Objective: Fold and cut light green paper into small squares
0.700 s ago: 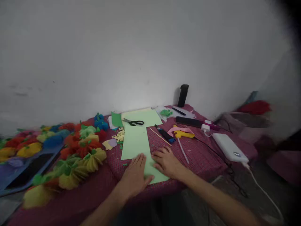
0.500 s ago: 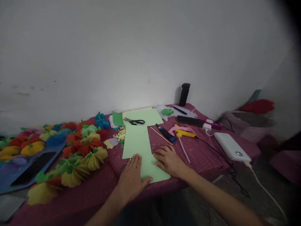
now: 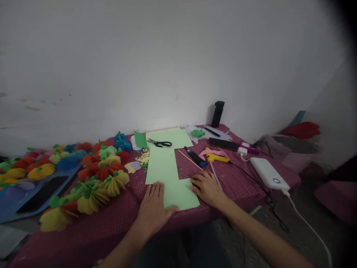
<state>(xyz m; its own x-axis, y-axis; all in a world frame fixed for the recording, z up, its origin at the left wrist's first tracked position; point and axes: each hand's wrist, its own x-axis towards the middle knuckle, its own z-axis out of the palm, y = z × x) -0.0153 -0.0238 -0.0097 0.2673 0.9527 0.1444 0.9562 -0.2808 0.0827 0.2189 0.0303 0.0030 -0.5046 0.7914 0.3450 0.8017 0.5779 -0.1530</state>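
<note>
Pale green paper (image 3: 182,195) lies flat at the table's front edge, overlapping or joined to a taller pale green piece (image 3: 162,163) behind it; I cannot tell which. My left hand (image 3: 154,204) rests palm down on its left edge, fingers stretched out and thumb spread. At the right edge, my right hand (image 3: 208,188) lies with loosely bent fingers apart, its fingertips touching the paper. Behind, black-handled scissors (image 3: 160,143) sit on another pale green sheet (image 3: 181,138). A thin wooden stick (image 3: 190,160) and a dark blue cutter (image 3: 195,156) lie beyond my right hand.
Several colourful paper pumpkins (image 3: 104,167) crowd the left side, near a dark phone (image 3: 41,193). On the right are a yellow glue gun (image 3: 216,156), a white power bank (image 3: 269,173) with cables and a purple power strip (image 3: 248,147). A black bottle (image 3: 218,113) stands by the wall.
My right hand has slid right, from on top of the front paper to its right edge, uncovering more of it. My left hand stays on the left edge. The view has shifted slightly.
</note>
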